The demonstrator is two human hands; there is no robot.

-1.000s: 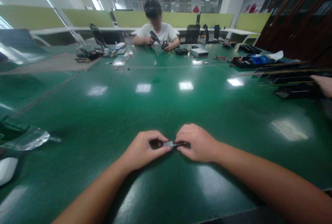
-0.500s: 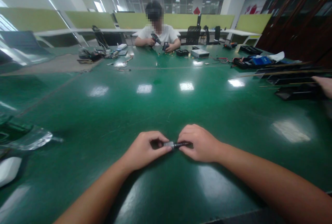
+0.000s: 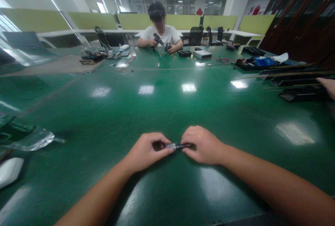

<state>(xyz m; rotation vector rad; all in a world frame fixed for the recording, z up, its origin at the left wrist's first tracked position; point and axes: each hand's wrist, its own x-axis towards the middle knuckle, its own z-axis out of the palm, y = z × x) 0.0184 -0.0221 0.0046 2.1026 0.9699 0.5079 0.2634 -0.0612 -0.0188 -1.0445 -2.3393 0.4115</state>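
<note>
Between my two hands, low over the green table, lies a slim pen-like object with a silver-grey barrel and a dark, ridged shaft. My left hand pinches the grey barrel between thumb and fingers. The dark end runs into the grip of my right hand, whose fingers curl over it and hide its tip. The object lies roughly level, left to right; its exact kind is too small to make out.
Across the table a person handles a power drill. Clear plastic packaging and a white object lie at left. Black trays with long thin rods stand at right, where another person's hand reaches in.
The view has shifted very slightly. Both my hands keep their hold on the pen-like object, with the right perhaps a touch farther right. Across the table, the person's drill has tilted a little.
</note>
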